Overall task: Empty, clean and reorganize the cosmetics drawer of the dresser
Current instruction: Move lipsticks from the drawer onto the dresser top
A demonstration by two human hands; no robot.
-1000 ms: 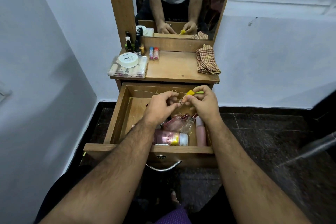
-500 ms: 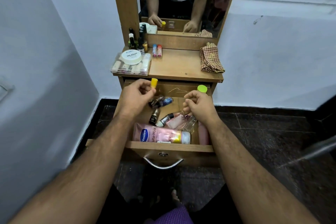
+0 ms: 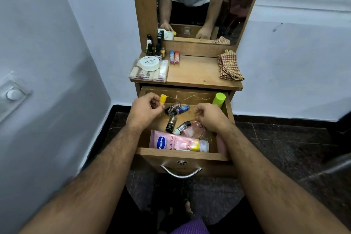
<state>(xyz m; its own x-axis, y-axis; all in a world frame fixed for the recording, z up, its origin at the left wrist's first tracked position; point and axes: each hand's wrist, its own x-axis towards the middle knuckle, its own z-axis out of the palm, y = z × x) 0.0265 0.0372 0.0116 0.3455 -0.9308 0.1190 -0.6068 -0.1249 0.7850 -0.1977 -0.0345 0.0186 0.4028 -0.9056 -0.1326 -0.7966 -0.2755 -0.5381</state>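
The drawer stands pulled out below the counter, half emptied. A Vaseline tube lies at its 6 o'clock edge. The left hand, at 10 o'clock, has its grip pinched on a yellow-capped tube. The right hand is curled; its contents cannot be told. Advice: carry the tube upright to bare counter beside the lip balms.

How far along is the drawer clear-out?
Early on. Nail polish bottles and a clear box already stand on the dresser top. The left hand holds a yellow-capped tube. The lotion tube and several small bottles remain in the drawer; the cloth lies unused.
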